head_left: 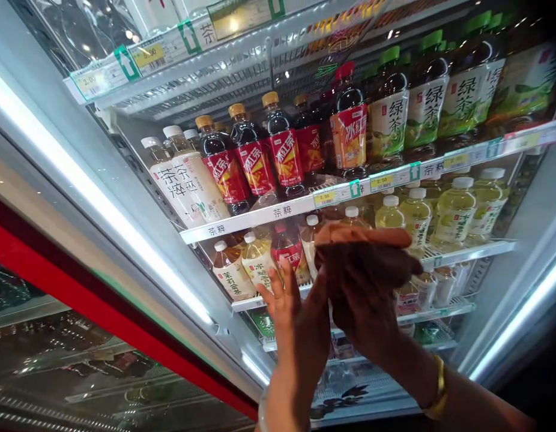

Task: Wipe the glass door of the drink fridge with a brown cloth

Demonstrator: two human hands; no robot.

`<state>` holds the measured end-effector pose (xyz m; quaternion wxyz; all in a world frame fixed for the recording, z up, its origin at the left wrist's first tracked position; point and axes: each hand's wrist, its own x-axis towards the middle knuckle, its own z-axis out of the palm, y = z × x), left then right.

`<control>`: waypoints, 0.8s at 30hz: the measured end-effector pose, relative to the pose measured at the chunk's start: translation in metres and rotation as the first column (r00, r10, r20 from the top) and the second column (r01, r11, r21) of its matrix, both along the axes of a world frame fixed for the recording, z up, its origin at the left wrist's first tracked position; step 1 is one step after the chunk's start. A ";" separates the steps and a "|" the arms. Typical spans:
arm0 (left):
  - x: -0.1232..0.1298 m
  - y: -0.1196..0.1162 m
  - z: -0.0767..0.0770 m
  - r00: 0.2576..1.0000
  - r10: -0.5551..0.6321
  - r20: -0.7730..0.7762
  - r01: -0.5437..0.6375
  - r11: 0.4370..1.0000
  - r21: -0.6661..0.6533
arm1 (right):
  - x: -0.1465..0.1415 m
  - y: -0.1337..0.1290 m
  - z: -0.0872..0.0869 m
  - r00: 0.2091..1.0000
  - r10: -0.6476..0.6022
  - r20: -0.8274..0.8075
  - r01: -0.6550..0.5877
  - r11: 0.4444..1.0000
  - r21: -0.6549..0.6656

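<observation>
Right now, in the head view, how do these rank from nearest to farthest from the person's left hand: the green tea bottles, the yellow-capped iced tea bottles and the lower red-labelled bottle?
From the left hand:
1. Lower red-labelled bottle, just beyond it.
2. Yellow-capped iced tea bottles, higher up, slightly left.
3. Green tea bottles, at the upper right.
</observation>
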<state>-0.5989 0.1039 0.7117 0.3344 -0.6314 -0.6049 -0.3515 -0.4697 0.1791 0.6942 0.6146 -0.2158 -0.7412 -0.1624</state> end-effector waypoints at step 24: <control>0.073 0.045 0.031 0.999 0.051 0.012 -0.052 0.994 0.096 | 0.095 0.059 0.021 0.990 0.000 0.140 -0.015 0.994 0.110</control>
